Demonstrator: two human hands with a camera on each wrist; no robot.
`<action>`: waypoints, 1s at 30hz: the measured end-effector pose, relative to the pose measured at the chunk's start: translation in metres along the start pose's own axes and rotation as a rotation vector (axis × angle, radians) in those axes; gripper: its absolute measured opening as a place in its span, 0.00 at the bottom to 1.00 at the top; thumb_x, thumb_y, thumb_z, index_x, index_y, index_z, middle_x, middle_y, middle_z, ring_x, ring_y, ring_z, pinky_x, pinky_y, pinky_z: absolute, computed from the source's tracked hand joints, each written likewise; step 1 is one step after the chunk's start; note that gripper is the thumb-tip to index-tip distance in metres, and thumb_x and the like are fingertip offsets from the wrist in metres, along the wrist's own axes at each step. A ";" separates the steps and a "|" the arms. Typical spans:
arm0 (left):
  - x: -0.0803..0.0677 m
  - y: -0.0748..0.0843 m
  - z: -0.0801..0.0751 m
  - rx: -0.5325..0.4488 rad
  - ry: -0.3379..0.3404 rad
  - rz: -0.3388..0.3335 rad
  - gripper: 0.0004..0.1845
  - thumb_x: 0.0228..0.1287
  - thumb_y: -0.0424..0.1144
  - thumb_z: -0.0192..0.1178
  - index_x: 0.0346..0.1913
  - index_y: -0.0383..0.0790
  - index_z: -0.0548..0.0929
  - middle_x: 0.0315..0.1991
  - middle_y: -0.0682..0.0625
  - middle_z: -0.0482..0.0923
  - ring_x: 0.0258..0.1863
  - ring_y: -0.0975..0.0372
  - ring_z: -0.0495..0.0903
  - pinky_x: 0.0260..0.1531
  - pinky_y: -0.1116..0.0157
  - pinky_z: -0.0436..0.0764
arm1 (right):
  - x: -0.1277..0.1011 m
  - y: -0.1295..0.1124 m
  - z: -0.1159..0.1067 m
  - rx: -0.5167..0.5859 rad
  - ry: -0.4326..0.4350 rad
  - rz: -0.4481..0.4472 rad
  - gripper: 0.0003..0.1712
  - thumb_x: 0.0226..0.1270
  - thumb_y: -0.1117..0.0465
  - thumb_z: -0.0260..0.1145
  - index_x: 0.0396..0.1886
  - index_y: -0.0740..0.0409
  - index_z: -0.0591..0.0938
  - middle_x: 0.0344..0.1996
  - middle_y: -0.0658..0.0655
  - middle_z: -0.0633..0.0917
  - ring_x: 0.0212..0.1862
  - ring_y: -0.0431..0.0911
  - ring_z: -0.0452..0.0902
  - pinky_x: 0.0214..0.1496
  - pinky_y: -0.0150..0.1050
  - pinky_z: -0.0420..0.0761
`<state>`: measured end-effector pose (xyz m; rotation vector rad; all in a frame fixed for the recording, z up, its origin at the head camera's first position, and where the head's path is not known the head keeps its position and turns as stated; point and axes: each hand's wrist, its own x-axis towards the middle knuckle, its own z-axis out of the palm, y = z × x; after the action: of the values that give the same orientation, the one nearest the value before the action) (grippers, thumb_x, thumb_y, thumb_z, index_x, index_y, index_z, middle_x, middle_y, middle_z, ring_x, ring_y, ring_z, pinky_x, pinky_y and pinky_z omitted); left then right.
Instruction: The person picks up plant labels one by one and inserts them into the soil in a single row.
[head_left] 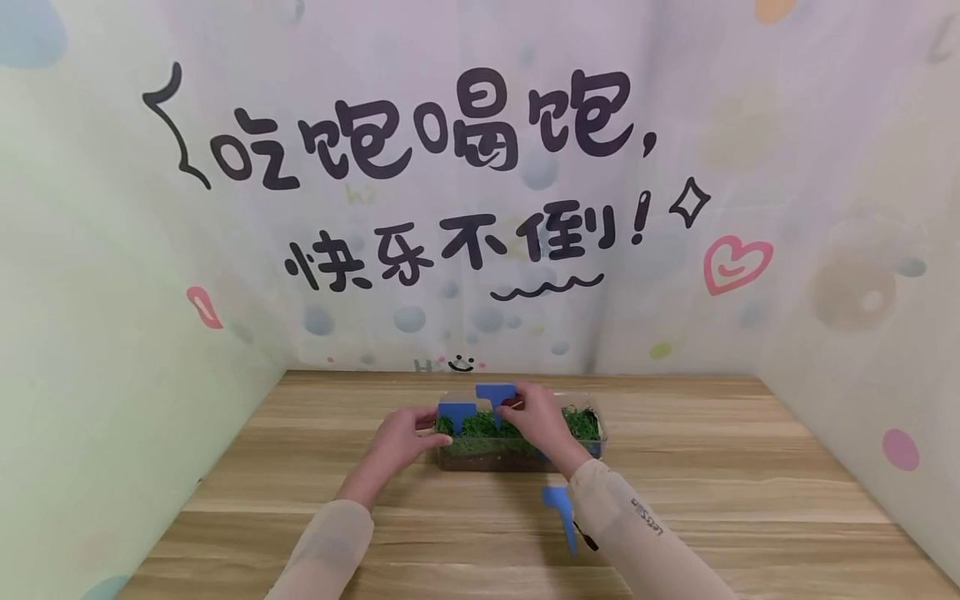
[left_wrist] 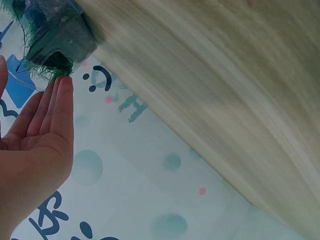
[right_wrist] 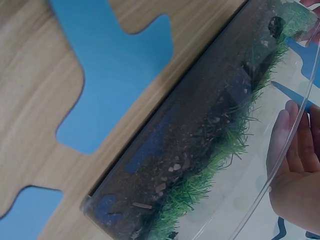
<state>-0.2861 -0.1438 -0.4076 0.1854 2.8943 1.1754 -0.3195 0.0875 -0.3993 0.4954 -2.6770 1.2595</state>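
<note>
A clear plastic box (head_left: pixel 487 462) holds dark soil and green grass (head_left: pixel 480 425). My right hand (head_left: pixel 538 421) pinches a blue T-shaped plant label (head_left: pixel 495 392) over the grass, its stem pointing down. Another blue label (head_left: pixel 457 410) stands upright at the box's left end. There, my left hand (head_left: pixel 401 437) has its thumb at the front corner and its straight fingers (left_wrist: pixel 62 95) at the rim in the left wrist view. Through the clear wall, the right wrist view shows my right hand (right_wrist: pixel 300 145) with the pinched label's pointed stem (right_wrist: pixel 290 93).
In front of the box, a blue label (head_left: pixel 560 508) lies on the wooden table (head_left: pixel 300 475), partly under my right sleeve (head_left: pixel 622 517). The right wrist view shows two loose labels, one large (right_wrist: pixel 115 75) and one cut off (right_wrist: pixel 30 215). A printed cloth wall (head_left: pixel 465 325) rises behind.
</note>
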 end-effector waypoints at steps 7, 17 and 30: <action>0.000 0.000 0.000 0.005 0.003 -0.003 0.33 0.62 0.44 0.70 0.68 0.36 0.75 0.63 0.41 0.79 0.63 0.50 0.79 0.61 0.49 0.79 | 0.002 0.003 0.002 0.004 -0.004 0.006 0.03 0.67 0.64 0.69 0.38 0.56 0.85 0.37 0.56 0.89 0.42 0.51 0.87 0.43 0.44 0.87; 0.000 0.000 0.000 -0.014 0.001 -0.003 0.33 0.62 0.44 0.70 0.68 0.36 0.75 0.63 0.40 0.79 0.63 0.49 0.79 0.61 0.49 0.79 | 0.004 0.006 0.005 0.006 -0.011 0.017 0.03 0.67 0.65 0.69 0.39 0.58 0.86 0.37 0.57 0.88 0.42 0.51 0.86 0.42 0.43 0.87; 0.000 0.000 0.000 -0.016 -0.001 0.006 0.33 0.62 0.44 0.70 0.68 0.35 0.75 0.63 0.40 0.79 0.63 0.49 0.79 0.61 0.49 0.79 | 0.004 0.010 0.008 -0.011 -0.014 0.021 0.05 0.66 0.65 0.69 0.41 0.58 0.86 0.37 0.57 0.88 0.41 0.50 0.86 0.41 0.41 0.86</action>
<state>-0.2857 -0.1437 -0.4075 0.1954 2.8840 1.1992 -0.3269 0.0864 -0.4102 0.4782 -2.7056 1.2512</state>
